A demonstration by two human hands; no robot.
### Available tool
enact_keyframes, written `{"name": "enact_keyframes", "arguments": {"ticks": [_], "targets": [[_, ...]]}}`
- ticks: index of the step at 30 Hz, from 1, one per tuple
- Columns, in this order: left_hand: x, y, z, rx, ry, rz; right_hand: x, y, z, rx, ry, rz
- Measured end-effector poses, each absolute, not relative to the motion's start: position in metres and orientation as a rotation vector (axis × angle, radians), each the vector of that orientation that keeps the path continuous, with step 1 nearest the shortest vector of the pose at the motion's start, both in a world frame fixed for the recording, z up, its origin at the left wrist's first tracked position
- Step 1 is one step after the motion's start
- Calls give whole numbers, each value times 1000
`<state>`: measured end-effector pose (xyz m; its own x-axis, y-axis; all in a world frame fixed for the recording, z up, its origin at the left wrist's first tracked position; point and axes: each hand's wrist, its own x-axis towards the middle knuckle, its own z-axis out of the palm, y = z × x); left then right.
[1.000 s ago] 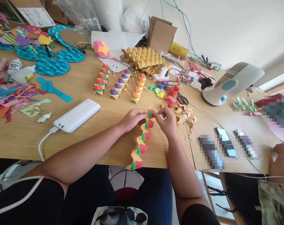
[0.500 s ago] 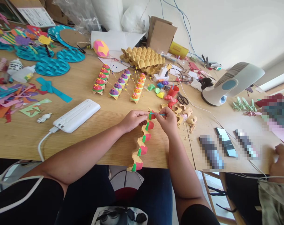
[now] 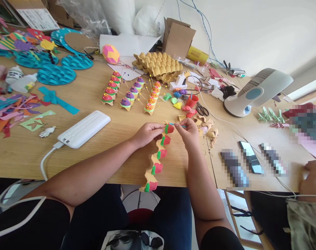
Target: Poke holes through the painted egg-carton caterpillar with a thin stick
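A strip cut from an egg carton, its cups coloured red and green, runs from between my hands down past the table's front edge. My left hand is closed on its far end. In my right hand a thin blue stick-like tool is pinched, with its tip at the top cup; the fingers hide much of it. Farther back stand three decorated carton strips: a red one, a purple one and an orange one, with pins stuck around them.
A white power bank with a cable lies left. Behind are an egg tray, a red cup, scissors and carton scraps. A fan and a phone are right, near another person's hand.
My right hand has drawn slightly right, away from the top cup, so more of its red side shows. The strip's near end has swung a little left.
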<state>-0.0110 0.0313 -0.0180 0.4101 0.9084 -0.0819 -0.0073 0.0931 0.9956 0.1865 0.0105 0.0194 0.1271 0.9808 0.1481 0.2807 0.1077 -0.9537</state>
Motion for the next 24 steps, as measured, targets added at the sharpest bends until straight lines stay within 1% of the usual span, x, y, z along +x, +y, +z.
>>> {"name": "enact_keyframes", "arguments": {"ticks": [4, 10, 13, 18, 24], "targets": [[-11, 31, -18, 1288, 923, 853, 186, 12, 17, -1353, -1384, 875], [-12, 30, -20, 1301, 911, 843, 184, 14, 11, -1382, -1432, 804], [-11, 32, -22, 1217, 886, 864, 186, 16, 11, -1341, -1379, 862], [-8, 39, -23, 898, 749, 950, 192, 24, 10, -1185, -1134, 924], [-11, 43, -14, 708, 574, 969, 185, 30, 1, -1118, -965, 1133]]}}
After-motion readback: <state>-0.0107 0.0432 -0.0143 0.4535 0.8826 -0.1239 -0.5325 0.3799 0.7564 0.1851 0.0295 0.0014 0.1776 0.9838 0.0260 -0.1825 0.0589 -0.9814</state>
